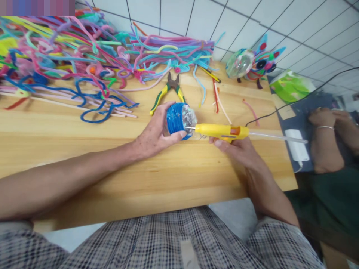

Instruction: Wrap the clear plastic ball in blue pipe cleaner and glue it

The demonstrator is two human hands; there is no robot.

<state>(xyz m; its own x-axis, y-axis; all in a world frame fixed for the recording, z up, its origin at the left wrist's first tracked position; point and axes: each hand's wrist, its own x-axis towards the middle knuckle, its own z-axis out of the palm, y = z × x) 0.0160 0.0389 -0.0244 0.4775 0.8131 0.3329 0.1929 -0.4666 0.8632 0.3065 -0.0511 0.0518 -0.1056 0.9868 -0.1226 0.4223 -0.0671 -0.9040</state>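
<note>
My left hand [157, 134] is closed around a short clear plastic piece, like a bottle end, wrapped with blue pipe cleaner [175, 118]. Its clear bumpy end faces right. In my right hand [238, 149] is a yellow hot glue gun [218, 130], with a long clear glue stick [277, 137] sticking out of its back. The metal nozzle points left and meets the edge of the blue wrapping; whether it touches cannot be made out. Just beyond my left hand lie pliers [173, 84] with green and yellow handles, jaws pointing away.
Many coloured pipe cleaners [171, 52] are heaped along the back and left. A yellow cutter knife [210, 74] and loose pipe cleaner pieces lie mid-table. A decorated clear bottle figure [252, 63] stands back right. A black cord [294, 98] runs right, near another person's hands [322, 117].
</note>
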